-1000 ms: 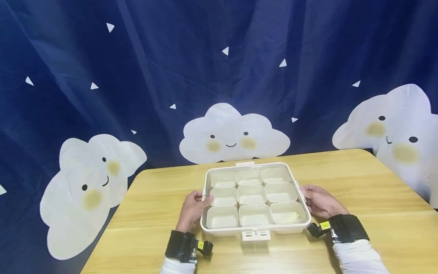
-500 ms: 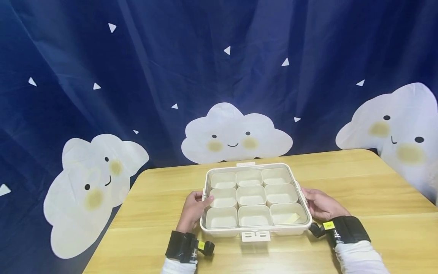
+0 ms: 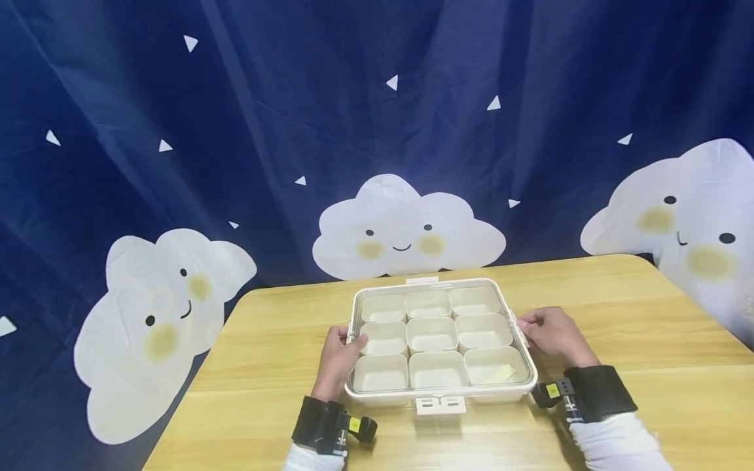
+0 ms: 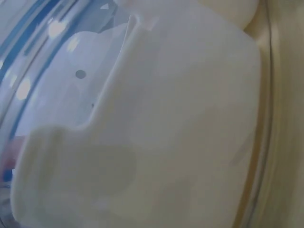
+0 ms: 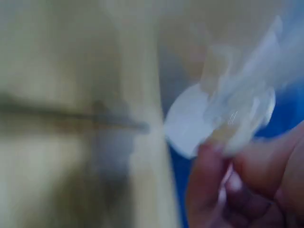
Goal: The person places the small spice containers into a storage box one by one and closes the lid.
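Two hands' fingers flank box (image 3: 438, 340) (touching side latches).

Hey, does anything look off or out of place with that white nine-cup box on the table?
One oddity: a small pale yellow scrap lies in the near right cup of the white nine-compartment box with a clear lid; the other cups look bare. The box sits flat, with the left hand and right hand at its side edges.

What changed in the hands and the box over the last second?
The right hand rose and curled its fingers at the clasp on the box's right edge; its wrist lifted off the table. The left hand stays at the left edge, and the lidded nine-cup box has not moved.
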`<action>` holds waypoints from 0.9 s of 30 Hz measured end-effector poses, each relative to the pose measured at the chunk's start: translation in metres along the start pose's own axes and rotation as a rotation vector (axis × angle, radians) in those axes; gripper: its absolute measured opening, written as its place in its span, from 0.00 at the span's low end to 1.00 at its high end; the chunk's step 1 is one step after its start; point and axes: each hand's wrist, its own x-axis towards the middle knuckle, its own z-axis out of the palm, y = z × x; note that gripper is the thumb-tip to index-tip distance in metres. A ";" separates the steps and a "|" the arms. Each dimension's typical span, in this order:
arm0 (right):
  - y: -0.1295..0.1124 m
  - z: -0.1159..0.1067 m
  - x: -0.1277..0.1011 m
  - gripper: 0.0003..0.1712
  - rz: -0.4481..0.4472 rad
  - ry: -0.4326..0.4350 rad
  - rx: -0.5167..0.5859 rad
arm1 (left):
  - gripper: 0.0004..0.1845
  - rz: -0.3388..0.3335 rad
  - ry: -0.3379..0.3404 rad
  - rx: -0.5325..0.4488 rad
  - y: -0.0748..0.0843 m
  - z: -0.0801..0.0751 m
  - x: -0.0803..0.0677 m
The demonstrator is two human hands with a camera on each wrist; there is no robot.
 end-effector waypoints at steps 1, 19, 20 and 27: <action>-0.006 -0.001 -0.001 0.16 -0.003 0.043 -0.130 | 0.20 0.003 -0.001 0.003 0.000 0.000 0.000; -0.034 0.004 -0.013 0.26 -0.089 -0.064 -0.272 | 0.18 -0.001 0.008 -0.024 0.001 0.000 -0.006; -0.032 0.005 -0.013 0.26 -0.090 -0.069 -0.268 | 0.18 -0.001 0.003 -0.025 0.000 0.000 -0.006; -0.023 0.005 -0.012 0.27 -0.105 -0.096 -0.230 | 0.20 -0.002 -0.020 -0.020 -0.004 -0.003 -0.001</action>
